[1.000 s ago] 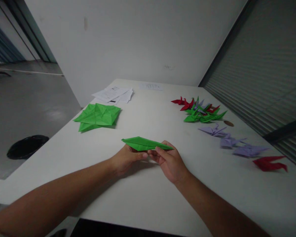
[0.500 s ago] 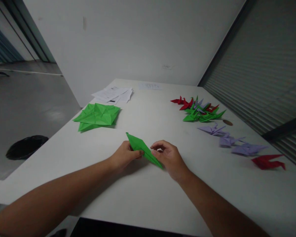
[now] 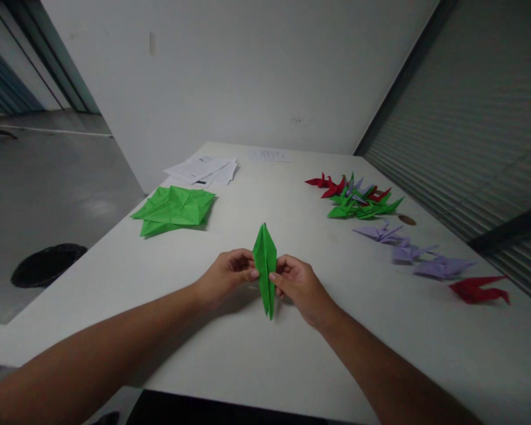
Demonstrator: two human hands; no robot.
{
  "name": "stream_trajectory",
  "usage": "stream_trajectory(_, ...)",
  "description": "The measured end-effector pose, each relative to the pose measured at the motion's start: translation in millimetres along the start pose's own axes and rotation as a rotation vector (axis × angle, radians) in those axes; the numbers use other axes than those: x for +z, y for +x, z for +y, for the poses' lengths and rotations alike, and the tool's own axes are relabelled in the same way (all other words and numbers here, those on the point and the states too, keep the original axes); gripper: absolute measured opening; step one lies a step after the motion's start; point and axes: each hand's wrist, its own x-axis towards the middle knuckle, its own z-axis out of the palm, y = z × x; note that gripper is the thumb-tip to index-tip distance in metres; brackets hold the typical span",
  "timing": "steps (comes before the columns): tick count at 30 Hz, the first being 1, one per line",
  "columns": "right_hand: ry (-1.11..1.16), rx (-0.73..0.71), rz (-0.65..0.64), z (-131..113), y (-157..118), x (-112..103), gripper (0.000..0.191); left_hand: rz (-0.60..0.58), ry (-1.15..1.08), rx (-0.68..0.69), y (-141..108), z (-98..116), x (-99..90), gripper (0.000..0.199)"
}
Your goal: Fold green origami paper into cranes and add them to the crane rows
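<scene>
A folded green origami paper (image 3: 265, 265), a long narrow diamond with a slit at its near end, is held upright along my line of sight just above the table. My left hand (image 3: 230, 273) pinches its left edge between thumb and fingers. On the opposite edge, my right hand (image 3: 297, 282) grips it the same way, thumb on the front face. The fingertips behind the paper are partly hidden.
Creased green sheets (image 3: 177, 206) lie at left on the white table (image 3: 230, 360), before printed papers (image 3: 203, 170). To the right are a pile of origami cranes (image 3: 358, 198), purple cranes (image 3: 407, 251), a red crane (image 3: 478, 289) and a brown disc (image 3: 407, 219). A black-lined bin (image 3: 48, 264) stands on the floor.
The green paper has turned from a slant to pointing straight away from me. My right hand, formerly beside it with fingers loosely curled, now grips its right edge.
</scene>
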Motion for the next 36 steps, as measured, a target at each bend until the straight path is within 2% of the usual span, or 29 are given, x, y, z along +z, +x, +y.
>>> stream_trajectory(7, -0.021, -0.002, -0.006, 6, -1, 0, 0.029, 0.011, 0.037, -0.019, -1, -1, 6.5, 0.028)
stream_trajectory(14, -0.132, -0.029, -0.029, 6, -3, 4, 0.011, 0.001, 0.048, -0.036, -4, 3, 11.8, 0.03)
stream_trajectory(23, -0.108, -0.031, -0.086, -1, -6, 5, 0.035, 0.034, 0.075, -0.029, -4, 2, 9.0, 0.034)
stream_trajectory(27, -0.121, 0.002, -0.047, 0, -4, 7, 0.034, 0.082, 0.12, 0.003, -3, 3, 8.8, 0.034)
stream_trajectory(32, -0.085, 0.016, -0.016, 4, -2, 6, 0.034, 0.119, 0.071, 0.042, -4, 9, 13.2, 0.042)
stream_trajectory(36, -0.052, -0.01, -0.005, 4, -1, 6, 0.032, 0.09, 0.139, 0.124, -3, 8, 10.9, 0.04)
